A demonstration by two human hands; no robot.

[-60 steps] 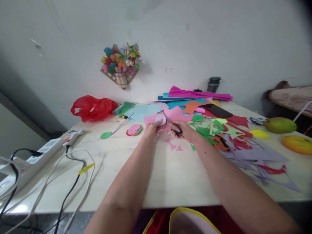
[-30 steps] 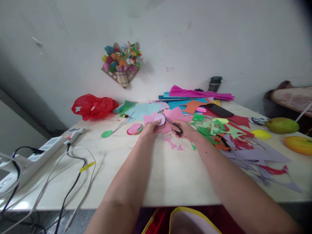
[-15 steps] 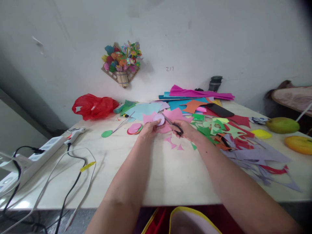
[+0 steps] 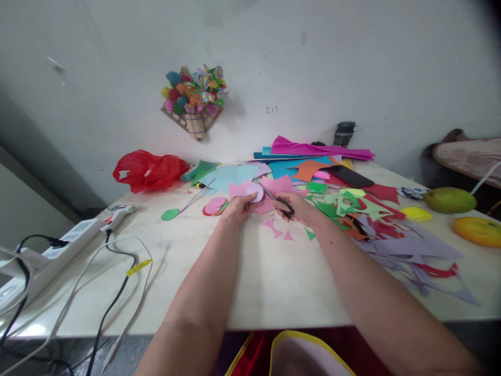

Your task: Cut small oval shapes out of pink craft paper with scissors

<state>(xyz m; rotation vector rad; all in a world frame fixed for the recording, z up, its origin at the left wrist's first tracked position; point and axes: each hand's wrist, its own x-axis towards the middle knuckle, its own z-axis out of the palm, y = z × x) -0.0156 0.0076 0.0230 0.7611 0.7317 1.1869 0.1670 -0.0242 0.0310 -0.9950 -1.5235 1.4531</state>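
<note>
Between its thumb and fingers my left hand pinches a round lilac disc, with pink sheet material just behind and under it. My right hand is closed round the dark handles of a pair of scissors. The blades point up and left, beside the right edge of the disc; whether they are parted is too small to tell. Small pink scraps lie below the hands. A stack of round pieces and a green disc on a stem lie left of my left hand.
Coloured scraps cover the right side, near a phone and two mango-like fruits. A red plastic bag sits at the back left. A power strip with cables lies at the left edge. Rolled sheets line the wall.
The whole view has shifted slightly, so things appear a little further left. Both hands keep nearly the same pose, still holding the disc and the scissors.
</note>
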